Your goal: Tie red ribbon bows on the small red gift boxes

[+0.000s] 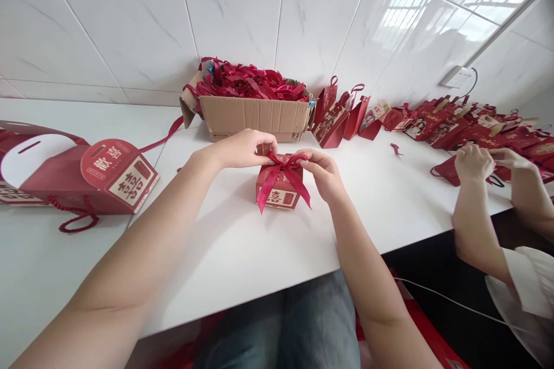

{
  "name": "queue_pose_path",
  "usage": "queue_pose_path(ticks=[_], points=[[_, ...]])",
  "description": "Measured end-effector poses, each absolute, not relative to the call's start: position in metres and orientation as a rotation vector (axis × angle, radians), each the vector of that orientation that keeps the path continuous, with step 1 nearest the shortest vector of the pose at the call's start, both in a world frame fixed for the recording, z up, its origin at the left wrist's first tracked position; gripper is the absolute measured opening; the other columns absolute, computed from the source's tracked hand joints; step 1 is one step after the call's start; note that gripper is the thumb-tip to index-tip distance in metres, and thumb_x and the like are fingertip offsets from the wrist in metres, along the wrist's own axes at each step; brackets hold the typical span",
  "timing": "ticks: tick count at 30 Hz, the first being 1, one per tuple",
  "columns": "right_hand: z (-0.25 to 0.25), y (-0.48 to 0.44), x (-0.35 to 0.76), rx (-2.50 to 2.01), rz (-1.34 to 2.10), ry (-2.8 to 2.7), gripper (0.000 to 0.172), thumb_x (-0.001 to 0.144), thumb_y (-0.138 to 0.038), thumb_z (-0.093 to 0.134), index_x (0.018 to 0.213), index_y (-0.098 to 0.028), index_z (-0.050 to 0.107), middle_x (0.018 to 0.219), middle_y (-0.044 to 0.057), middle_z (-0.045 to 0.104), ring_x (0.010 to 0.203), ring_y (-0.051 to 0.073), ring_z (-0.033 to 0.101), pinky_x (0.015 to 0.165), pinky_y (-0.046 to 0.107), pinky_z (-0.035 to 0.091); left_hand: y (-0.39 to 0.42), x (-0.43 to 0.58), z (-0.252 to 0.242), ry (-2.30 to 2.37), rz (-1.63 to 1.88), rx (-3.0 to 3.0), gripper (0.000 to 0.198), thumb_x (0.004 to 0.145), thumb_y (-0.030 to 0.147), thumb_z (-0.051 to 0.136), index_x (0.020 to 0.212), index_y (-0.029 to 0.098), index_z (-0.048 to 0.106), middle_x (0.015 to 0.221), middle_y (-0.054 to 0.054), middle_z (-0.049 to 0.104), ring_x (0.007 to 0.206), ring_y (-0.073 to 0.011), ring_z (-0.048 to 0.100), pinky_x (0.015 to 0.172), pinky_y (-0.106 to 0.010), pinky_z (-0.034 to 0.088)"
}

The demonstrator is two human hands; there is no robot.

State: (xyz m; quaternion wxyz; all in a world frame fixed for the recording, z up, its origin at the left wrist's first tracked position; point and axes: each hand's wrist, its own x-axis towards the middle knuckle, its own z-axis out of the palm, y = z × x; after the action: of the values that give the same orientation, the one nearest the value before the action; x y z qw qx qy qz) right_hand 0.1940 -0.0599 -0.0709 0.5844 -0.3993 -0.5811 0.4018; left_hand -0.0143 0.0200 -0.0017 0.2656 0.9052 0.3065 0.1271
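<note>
**Holding a ribbon bow (pixel 283 168) by both loops atop a small red box (pixel 280 196)**

Pinching the bow's left loop with the left hand (pixel 244 149): thumb and fingertips closed tight on the ribbon, knuckles up, just above the box's back left corner.

Pinching the right loop with the right hand (pixel 325 176): fingers likewise closed on the ribbon, beside the box's upper right edge.

Standing upright on the white table (pixel 242 259), centred between the two hands and a little back from the near edge. Knot on the lid, two dark red tails hanging over the front face, one toward each lower corner. Pale label with red characters on the front.

Surroundings:
- Set behind the box, against the tiled wall: cardboard carton (pixel 255 116), open, heaped with loose red ribbons (pixel 251 82), one strand trailing from the left flap onto the table.
- Lying on its side at far left: large red gift box (pixel 90 176), with one round and one square label and a red cord handle (pixel 71 222).
- Leaning just right of the carton: small red bags (pixel 340 118) with ribbon handles.
- Lined along the wall further right: row of red packages (pixel 467 127), details too small to tell.
- Lying apart on bare table, between bags and row: ribbon scrap (pixel 395 150).
- Busy at far right: co-worker's hands (pixel 474 162) on a red item, grip unclear, white sleeve below.
- Showing under the table's near edge: blue jeans (pixel 311 323)
</note>
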Motion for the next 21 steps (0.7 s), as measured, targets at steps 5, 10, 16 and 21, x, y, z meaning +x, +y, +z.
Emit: queue_pose_path(ticks=[5, 10, 16, 21], points=[[-0.0716, -0.0580, 0.1939, -0.946, 0.947, -1.323, 0.018, 0.079, -0.037, 0.064, 0.075, -0.020, 0.063, 0.101, 0.004, 0.067, 0.093, 0.019, 0.062, 0.088, 0.036, 0.050, 0.0183, -0.0135, -0.0033, 0.788, 0.343, 2.422, 0.018, 0.079, 0.031, 0.057, 0.092, 0.021, 0.064, 0.088, -0.001, 0.068, 0.074, -0.0148, 0.060, 0.064, -0.025, 0.044], [-0.0716, -0.0590, 0.1898, -0.991, 0.918, -1.309, 0.028, 0.080, -0.045, 0.065, 0.069, -0.019, 0.060, 0.105, 0.005, 0.066, 0.089, 0.017, 0.062, 0.084, 0.033, 0.051, 0.0167, -0.0085, -0.0068, 0.769, 0.390, 2.410, 0.017, 0.080, 0.028, 0.053, 0.092, 0.020, 0.063, 0.093, -0.001, 0.069, 0.078, -0.0149, 0.060, 0.067, -0.026, 0.044], [-0.0692, -0.0592, 0.1861, -1.050, 0.874, -1.290, 0.036, 0.080, -0.052, 0.062, 0.064, -0.019, 0.058, 0.096, 0.004, 0.065, 0.086, 0.016, 0.060, 0.085, 0.032, 0.049, 0.0175, -0.0075, -0.0086, 0.817, 0.421, 2.454, 0.017, 0.080, 0.031, 0.053, 0.088, 0.020, 0.063, 0.087, -0.001, 0.068, 0.071, -0.0137, 0.057, 0.063, -0.025, 0.042], [-0.0687, -0.0581, 0.1855, -1.046, 0.868, -1.252, 0.040, 0.074, -0.047, 0.069, 0.054, -0.018, 0.051, 0.095, 0.005, 0.063, 0.085, 0.016, 0.059, 0.081, 0.032, 0.048, 0.0179, -0.0102, -0.0068, 0.910, 0.381, 2.495, 0.017, 0.079, 0.035, 0.054, 0.084, 0.021, 0.063, 0.075, 0.000, 0.066, 0.059, -0.0125, 0.052, 0.056, -0.026, 0.037]])
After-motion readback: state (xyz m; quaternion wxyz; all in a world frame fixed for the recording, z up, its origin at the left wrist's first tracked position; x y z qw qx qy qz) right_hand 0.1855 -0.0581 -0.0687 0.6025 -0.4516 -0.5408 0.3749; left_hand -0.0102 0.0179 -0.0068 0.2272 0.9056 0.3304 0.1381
